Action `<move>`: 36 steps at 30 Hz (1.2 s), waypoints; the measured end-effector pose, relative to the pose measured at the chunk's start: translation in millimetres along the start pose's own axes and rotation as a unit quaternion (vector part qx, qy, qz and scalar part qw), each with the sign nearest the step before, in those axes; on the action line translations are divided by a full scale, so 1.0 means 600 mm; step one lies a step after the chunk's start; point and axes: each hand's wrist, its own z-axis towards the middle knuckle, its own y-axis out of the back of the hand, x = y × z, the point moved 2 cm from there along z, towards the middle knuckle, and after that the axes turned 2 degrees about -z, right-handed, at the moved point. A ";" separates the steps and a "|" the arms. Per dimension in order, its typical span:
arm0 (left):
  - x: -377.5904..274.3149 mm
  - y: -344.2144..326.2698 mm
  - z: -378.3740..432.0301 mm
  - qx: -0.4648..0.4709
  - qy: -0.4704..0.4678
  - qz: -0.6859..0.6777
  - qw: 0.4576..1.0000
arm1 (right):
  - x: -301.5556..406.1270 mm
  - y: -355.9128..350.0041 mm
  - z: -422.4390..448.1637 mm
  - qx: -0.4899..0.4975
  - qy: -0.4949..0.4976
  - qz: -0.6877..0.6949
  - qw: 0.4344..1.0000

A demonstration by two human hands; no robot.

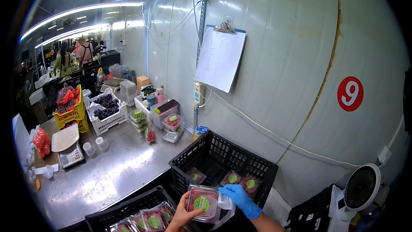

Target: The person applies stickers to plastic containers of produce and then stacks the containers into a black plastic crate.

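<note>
My left hand [181, 215], bare, grips a clear plastic clamshell [209, 211] of red fruit by its left side. A round green sticker [201, 203] is on its lid. My right hand [240, 199], in a blue glove, pinches a strip of white printed labels [225, 202] at the clamshell's right edge; whether a label touches the plastic I cannot tell. Behind my hands, a black plastic crate [236, 149] holds several similar clamshells [231, 178]. Lower left, another black crate [127, 204] contains several more packs [154, 220], partly cut off by the frame.
A steel table [128, 164] bears a scale [69, 154], a white crate of dark grapes [109, 120], a yellow crate [71, 116] and stacked fruit packs [138, 119]. A clipboard [222, 58] hangs on the wall. Rightward stands a fan [360, 187]. People [84, 51] work far behind.
</note>
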 end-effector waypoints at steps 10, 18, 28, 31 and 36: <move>0.022 0.004 0.031 -0.067 -0.035 -0.109 0.991 | -0.027 -0.018 -0.026 0.203 -0.105 -0.121 0.966; 0.021 -0.017 0.072 -0.062 -0.067 -0.065 0.994 | -0.044 0.002 -0.027 0.153 -0.112 -0.031 0.981; 0.016 -0.079 0.170 -0.037 0.000 0.057 0.998 | -0.091 0.053 -0.014 0.066 -0.087 0.100 0.989; 0.004 -0.072 0.221 -0.013 0.015 0.075 0.997 | -0.089 0.065 -0.038 0.068 -0.104 0.148 0.981; 0.027 -0.050 0.377 0.053 0.136 0.215 0.966 | -0.107 0.117 -0.078 -0.025 -0.090 0.130 0.987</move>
